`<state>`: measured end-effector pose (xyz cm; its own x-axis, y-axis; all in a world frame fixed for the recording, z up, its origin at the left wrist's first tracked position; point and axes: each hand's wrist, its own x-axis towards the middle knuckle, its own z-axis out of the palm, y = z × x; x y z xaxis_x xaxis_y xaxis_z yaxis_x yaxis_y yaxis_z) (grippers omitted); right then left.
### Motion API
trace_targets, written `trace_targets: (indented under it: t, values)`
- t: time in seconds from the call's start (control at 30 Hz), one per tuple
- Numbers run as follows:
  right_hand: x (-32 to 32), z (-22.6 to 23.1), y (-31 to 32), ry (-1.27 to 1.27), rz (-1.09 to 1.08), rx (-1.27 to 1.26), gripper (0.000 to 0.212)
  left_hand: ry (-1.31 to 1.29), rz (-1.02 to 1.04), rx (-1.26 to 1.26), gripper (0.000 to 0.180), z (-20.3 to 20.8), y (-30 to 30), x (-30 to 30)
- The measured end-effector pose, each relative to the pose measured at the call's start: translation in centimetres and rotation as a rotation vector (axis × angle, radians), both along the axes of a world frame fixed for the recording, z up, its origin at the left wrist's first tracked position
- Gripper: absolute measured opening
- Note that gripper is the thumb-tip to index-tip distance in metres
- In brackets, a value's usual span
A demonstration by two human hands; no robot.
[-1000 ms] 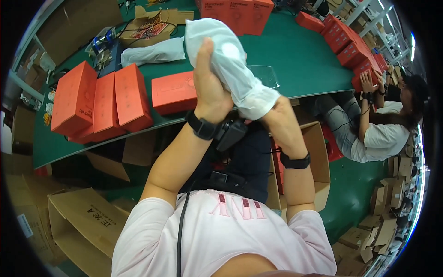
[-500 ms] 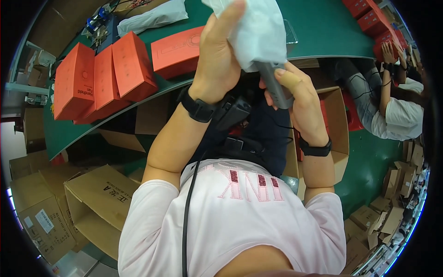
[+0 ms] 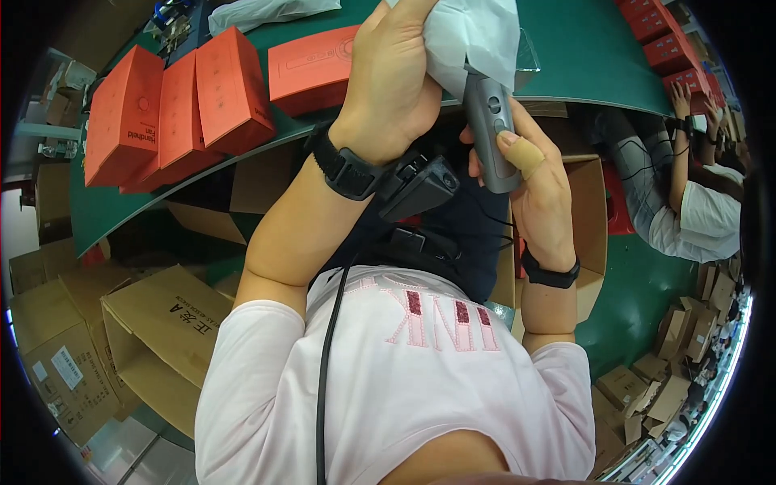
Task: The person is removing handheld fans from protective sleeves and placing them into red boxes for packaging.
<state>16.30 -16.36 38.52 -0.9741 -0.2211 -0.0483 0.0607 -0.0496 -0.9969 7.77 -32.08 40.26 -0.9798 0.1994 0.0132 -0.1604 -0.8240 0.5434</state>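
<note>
A grey handheld fan (image 3: 487, 113) is held up over the near edge of the green table. Its handle, with buttons, shows below a white soft bag (image 3: 473, 40) that covers the upper part. My left hand (image 3: 392, 89) is closed on the bag's left side, around the covered end; some of its fingers are hidden. Lower down, my right hand (image 3: 540, 182) wraps the handle. A bandaged thumb rests on its front by a button, and fingertips show on the far side.
Several orange boxes (image 3: 230, 89) stand at the left of the green table (image 3: 582, 56); another orange box (image 3: 311, 73) lies nearby. A clear plastic piece (image 3: 527, 61) sits behind the bag. Open cartons (image 3: 162, 315) are on the floor. At right, a co-worker (image 3: 707, 202) reaches toward orange boxes.
The fan has turned and its handle shows more below the bag. My right thumb now lies lower on its front. The view has shifted, so the table appears higher.
</note>
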Motion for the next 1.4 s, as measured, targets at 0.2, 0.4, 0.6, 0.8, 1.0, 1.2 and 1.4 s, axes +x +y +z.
trace_targets:
  t: [0.2,0.4,0.6,0.8,1.0,1.2,1.4]
  values:
    - [0.2,0.1,0.0,-0.006,-0.054,-0.033,0.056,0.070,-0.003,0.009,0.032,0.0,0.2,-0.1]
    - [0.0,0.3,0.0,-0.002,-0.058,-0.026,0.061,0.116,0.019,0.001,0.036,0.1,0.5,-0.6]
    - [-0.7,-1.7,0.4,0.061,-0.115,-0.429,0.046,0.396,0.405,-0.493,0.077,-2.2,2.9,1.2]
    - [-1.9,-2.2,0.6,-0.170,-0.171,-0.965,0.042,0.523,0.146,-0.413,0.103,-4.9,4.1,3.7]
    - [-1.6,-5.1,2.5,-0.019,-0.055,-0.804,0.046,0.313,0.050,-0.341,0.050,-1.9,3.8,2.3]
    - [-2.4,-4.1,2.5,0.218,-0.343,-0.236,0.061,0.144,-0.193,-0.207,0.037,-4.5,5.0,3.2]
    - [-0.2,-2.5,3.8,0.595,-0.590,0.044,0.096,0.021,-0.090,0.034,0.036,-3.9,4.4,2.2]
